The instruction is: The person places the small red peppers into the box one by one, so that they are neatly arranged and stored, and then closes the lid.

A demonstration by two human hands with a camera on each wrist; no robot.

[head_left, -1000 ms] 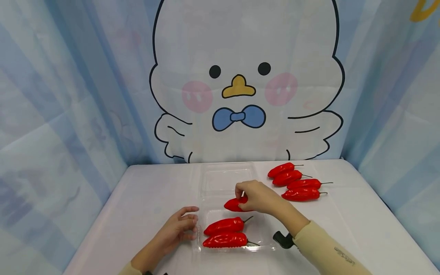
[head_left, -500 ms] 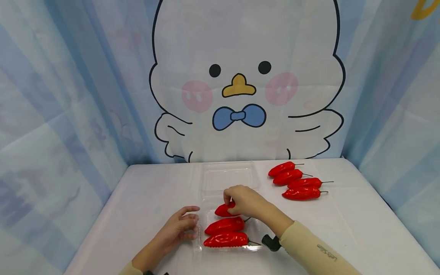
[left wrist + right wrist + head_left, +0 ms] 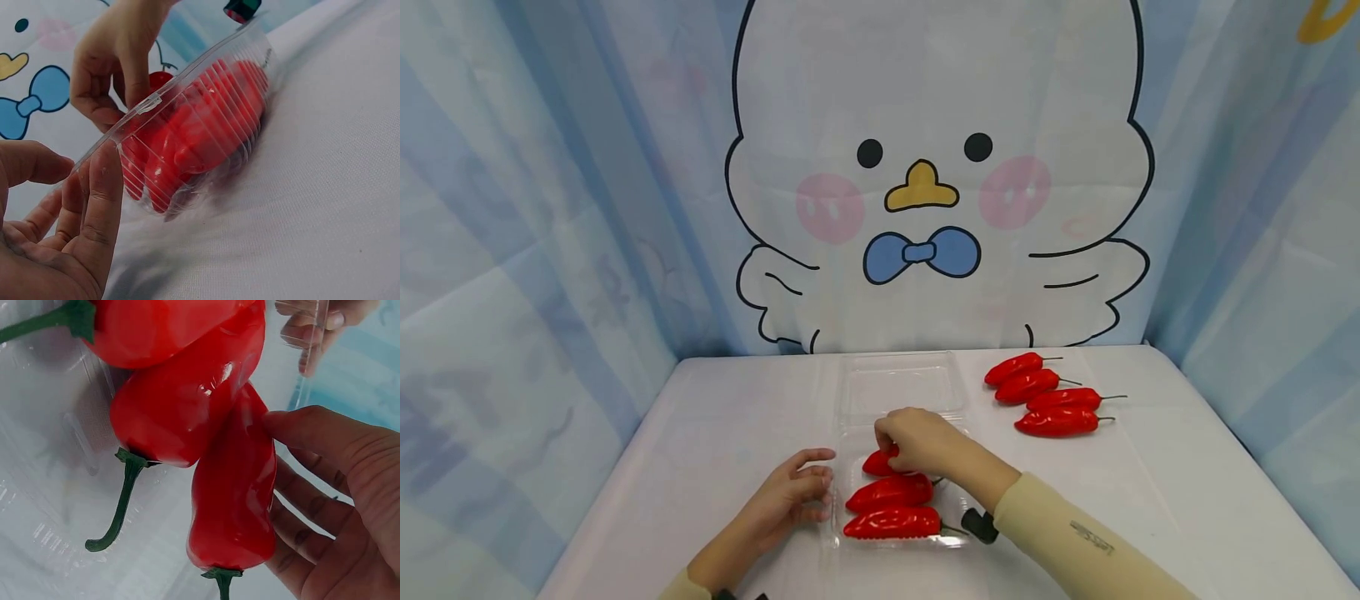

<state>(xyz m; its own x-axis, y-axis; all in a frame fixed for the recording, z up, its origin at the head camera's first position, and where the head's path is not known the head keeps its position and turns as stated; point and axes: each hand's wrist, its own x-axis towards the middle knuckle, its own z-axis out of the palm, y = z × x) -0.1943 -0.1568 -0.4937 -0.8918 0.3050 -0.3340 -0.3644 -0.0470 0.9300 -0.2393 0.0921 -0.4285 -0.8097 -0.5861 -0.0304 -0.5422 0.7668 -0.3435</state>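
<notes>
My right hand (image 3: 921,442) pinches a red chili pepper (image 3: 234,487) over the back part of a clear plastic clamshell box (image 3: 955,500). The thumb lies along one side of the pepper, the fingers behind it. Two more glossy red peppers, the middle pepper (image 3: 891,492) and the front pepper (image 3: 891,523), lie side by side in the box, their green stems to the right. At the box's left edge is my left hand (image 3: 790,500), with loosely bent fingers touching the rim (image 3: 150,103). In the head view, my right hand covers the held pepper's stem end.
Several red peppers (image 3: 1056,422) lie at the table's back right. The box's open lid (image 3: 898,387) lies flat behind its base. A dark wrist device (image 3: 980,526) hangs by the right sleeve (image 3: 1075,533). A printed curtain (image 3: 925,317) stands behind the white table (image 3: 745,400).
My right hand has carried the pepper left and slightly toward me, close to the middle pepper in the box. My left hand has stayed at the box's edge.
</notes>
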